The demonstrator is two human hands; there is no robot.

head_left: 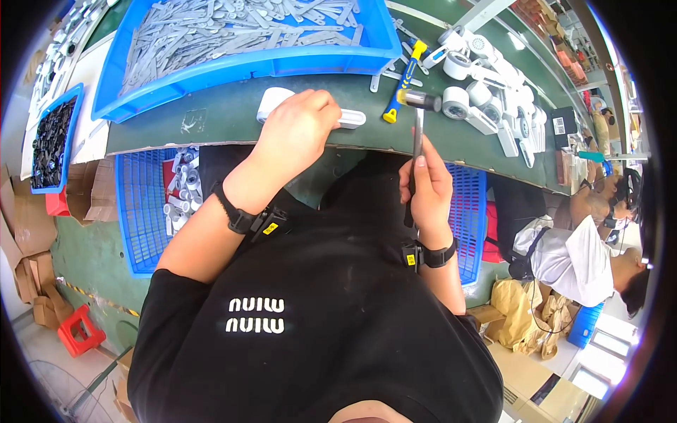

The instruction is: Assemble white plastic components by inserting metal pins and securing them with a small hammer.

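Observation:
My left hand [300,127] is closed over a white handheld part [350,119] with a rounded end and a long handle, which lies on the green workbench [211,120] by its near edge. My fingers cover its middle. In my right hand [429,185] is a dark, narrow flat metal bar [417,130], gripped between thumb and fingers. It stands nearly upright in the picture, its upper end close to a hammer [409,74] with a blue and yellow handle. That hammer lies on the bench, touched by neither hand.
A blue tray [247,69] of grey flat strips fills the back of the bench. White round-headed parts [479,99] are heaped at right. Further left sits a small blue tray [72,99] of black pieces. Blue baskets [137,233] stand below. A person [575,257] works at right.

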